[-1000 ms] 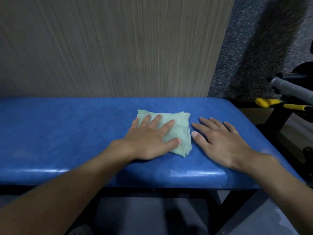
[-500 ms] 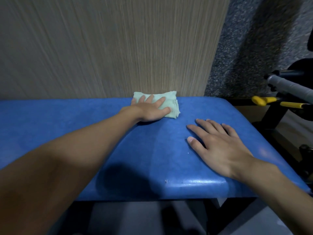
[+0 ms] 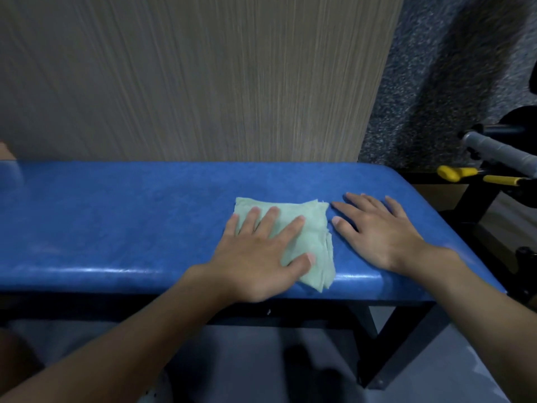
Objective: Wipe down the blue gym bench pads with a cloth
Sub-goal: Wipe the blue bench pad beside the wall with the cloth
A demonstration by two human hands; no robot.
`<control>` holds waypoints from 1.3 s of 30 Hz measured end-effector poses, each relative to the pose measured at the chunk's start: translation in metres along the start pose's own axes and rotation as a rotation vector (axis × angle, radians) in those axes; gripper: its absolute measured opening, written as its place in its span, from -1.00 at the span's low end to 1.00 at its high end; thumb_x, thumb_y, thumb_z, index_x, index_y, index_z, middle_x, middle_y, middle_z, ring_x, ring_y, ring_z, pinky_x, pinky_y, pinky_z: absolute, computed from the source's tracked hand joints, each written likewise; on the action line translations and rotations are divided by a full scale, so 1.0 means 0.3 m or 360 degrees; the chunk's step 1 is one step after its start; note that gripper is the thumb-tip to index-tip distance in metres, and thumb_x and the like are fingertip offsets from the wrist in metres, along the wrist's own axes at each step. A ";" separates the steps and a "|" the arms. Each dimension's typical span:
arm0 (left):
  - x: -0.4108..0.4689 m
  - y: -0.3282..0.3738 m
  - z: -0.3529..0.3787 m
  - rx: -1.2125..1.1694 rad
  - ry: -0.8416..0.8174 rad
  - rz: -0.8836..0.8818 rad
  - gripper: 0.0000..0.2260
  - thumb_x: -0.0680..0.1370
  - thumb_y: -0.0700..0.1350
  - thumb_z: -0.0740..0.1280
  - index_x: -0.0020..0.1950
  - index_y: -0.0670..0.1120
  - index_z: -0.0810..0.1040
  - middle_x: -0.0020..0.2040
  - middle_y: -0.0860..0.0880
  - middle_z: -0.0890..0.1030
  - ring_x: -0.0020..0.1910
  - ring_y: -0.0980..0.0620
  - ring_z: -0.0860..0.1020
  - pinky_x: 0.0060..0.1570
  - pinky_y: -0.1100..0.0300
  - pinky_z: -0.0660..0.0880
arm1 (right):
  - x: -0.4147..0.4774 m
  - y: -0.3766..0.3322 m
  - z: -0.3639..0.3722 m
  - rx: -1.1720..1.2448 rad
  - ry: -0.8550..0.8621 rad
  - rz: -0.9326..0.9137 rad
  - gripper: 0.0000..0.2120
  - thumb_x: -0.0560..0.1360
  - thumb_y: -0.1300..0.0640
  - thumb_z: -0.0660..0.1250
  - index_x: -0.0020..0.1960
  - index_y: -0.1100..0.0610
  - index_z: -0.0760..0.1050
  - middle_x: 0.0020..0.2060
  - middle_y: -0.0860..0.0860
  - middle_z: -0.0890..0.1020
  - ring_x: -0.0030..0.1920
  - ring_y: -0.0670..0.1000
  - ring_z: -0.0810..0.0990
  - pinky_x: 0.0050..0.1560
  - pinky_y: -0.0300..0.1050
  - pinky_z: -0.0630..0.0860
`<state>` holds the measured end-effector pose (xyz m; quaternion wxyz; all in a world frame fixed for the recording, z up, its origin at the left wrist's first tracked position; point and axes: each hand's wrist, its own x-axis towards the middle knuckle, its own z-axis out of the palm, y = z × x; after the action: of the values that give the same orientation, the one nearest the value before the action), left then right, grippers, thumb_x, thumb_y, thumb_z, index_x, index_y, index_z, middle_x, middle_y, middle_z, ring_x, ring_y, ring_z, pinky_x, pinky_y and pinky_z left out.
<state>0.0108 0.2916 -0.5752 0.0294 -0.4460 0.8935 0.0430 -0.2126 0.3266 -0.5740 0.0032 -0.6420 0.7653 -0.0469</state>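
Beige wood-grain wall panel [image 3: 189,77], speckled grey wall [image 3: 436,68] beside it, smooth grey floor [image 3: 247,359], black gym machine [image 3: 479,199] at right — yellow handles [image 3: 456,173], grey grip [image 3: 494,151]

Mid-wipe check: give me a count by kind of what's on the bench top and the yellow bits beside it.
Hands: 2, the left hand flat on the cloth, the right hand flat on the pad
Green cloth: 1
Blue bench pad: 1
Yellow grips: 2
Total: 6

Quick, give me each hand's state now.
Left hand: open, pressing flat on the green cloth.
Right hand: open, flat on the blue bench pad, holding nothing.
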 end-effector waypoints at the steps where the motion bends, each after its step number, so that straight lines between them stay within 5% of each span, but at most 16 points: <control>1: 0.000 0.000 -0.004 -0.0047 0.0021 -0.0004 -0.40 0.55 0.41 -0.10 0.53 0.38 -0.26 0.63 0.02 -0.23 0.59 -0.06 -0.25 0.51 -0.16 -0.24 | -0.003 -0.006 -0.005 -0.0062 0.0065 -0.0008 -0.49 0.63 -0.23 -0.12 0.54 -0.17 0.18 0.59 -0.08 0.07 0.58 -0.02 -0.04 0.54 0.14 -0.22; 5: 0.079 -0.022 -0.004 -0.0022 -0.0013 -0.0027 -0.35 0.46 0.48 -0.17 0.53 0.39 -0.21 0.64 0.01 -0.17 0.60 -0.09 -0.21 0.50 -0.18 -0.24 | -0.001 -0.033 -0.017 0.0178 0.0025 -0.0017 -0.51 0.62 -0.20 -0.08 0.52 -0.16 0.22 0.58 -0.08 0.14 0.57 -0.03 0.02 0.54 0.10 -0.15; 13: 0.447 -0.135 -0.053 -0.0013 -0.0071 -0.0065 -0.38 0.51 0.47 -0.12 0.55 0.38 -0.17 0.64 -0.02 -0.17 0.60 -0.12 -0.22 0.50 -0.19 -0.26 | 0.000 -0.044 0.002 0.0039 -0.0062 -0.0042 -0.42 0.58 -0.28 -0.17 0.56 -0.18 0.03 0.58 -0.12 0.03 0.57 -0.05 -0.09 0.55 0.07 -0.14; 21: 0.701 -0.208 -0.099 -0.0085 -0.0085 -0.0176 -0.25 0.34 0.55 -0.20 0.53 0.41 -0.12 0.63 0.07 -0.03 0.60 -0.07 -0.12 0.48 -0.23 -0.15 | 0.001 -0.042 0.001 0.0041 -0.0022 -0.0032 -0.40 0.56 -0.33 -0.25 0.55 -0.20 0.05 0.56 -0.17 0.05 0.55 -0.09 -0.07 0.53 0.01 -0.12; 31: 0.338 -0.131 -0.031 -0.0015 -0.0045 -0.0030 -0.39 0.54 0.44 -0.16 0.57 0.33 -0.18 0.64 -0.03 -0.17 0.60 -0.11 -0.22 0.51 -0.18 -0.25 | 0.001 -0.042 0.000 0.0084 -0.0041 -0.0028 -0.44 0.58 -0.29 -0.12 0.55 -0.19 0.08 0.57 -0.13 0.08 0.56 -0.06 -0.04 0.54 0.05 -0.12; 39: 0.000 -0.071 0.015 0.0069 0.0022 -0.0003 -0.19 0.27 0.50 -0.37 0.53 0.37 -0.27 0.64 0.02 -0.18 0.60 -0.05 -0.23 0.52 -0.14 -0.23 | 0.031 -0.050 -0.015 0.0176 0.0039 -0.0034 -0.48 0.60 -0.24 0.03 0.53 -0.13 0.22 0.58 -0.08 0.13 0.58 -0.05 -0.01 0.55 0.07 -0.16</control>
<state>0.0278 0.2795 -0.5807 0.0331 -0.4464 0.8940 0.0204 -0.1998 0.3151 -0.5678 0.0289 -0.6485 0.7545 -0.0971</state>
